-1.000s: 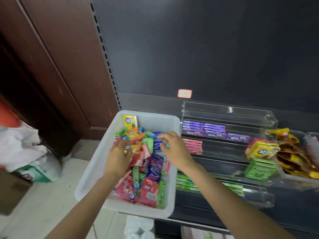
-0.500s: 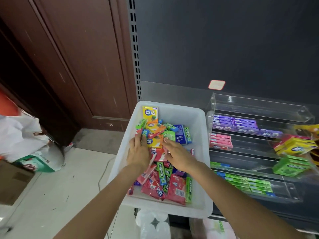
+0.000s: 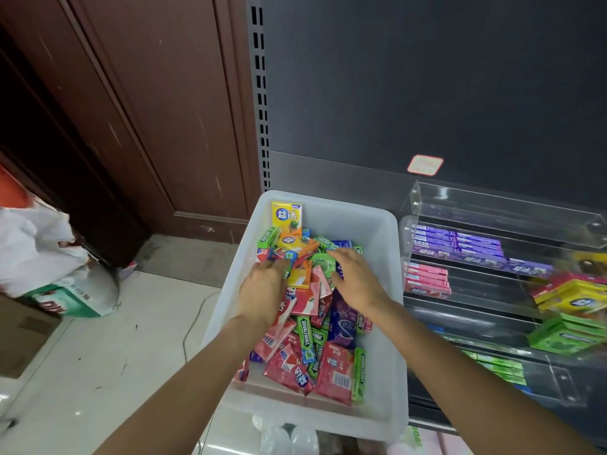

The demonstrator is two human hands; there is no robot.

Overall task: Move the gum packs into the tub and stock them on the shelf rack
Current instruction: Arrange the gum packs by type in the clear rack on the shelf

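Gum packs [image 3: 315, 326], red, green, purple and yellow, lie heaped in the white tub [image 3: 386, 382] at the centre of my view, one yellow pack [image 3: 286, 215] standing upright against the tub's wall at 12 o'clock. My left hand [image 3: 262, 290] lies palm down on the pile toward 10 o'clock, its grip loose, fingers spread over the packs and not visibly closed on any; I cannot tell what lies under the fingertips. My right hand [image 3: 356, 280] rests on the pile at 1 o'clock, fingers extended and relaxed across a green pack [image 3: 323, 262], grip wide. At 3 o'clock of the tub stands the clear acrylic shelf rack [image 3: 492, 205], its tiers carrying purple packs [image 3: 460, 244], pink packs [image 3: 427, 280] and green packs [image 3: 502, 367]. Yellow and green boxes [image 3: 574, 310] sit further toward 3 o'clock. A white plastic bag [image 3: 42, 251] rests on the floor at 9 o'clock.
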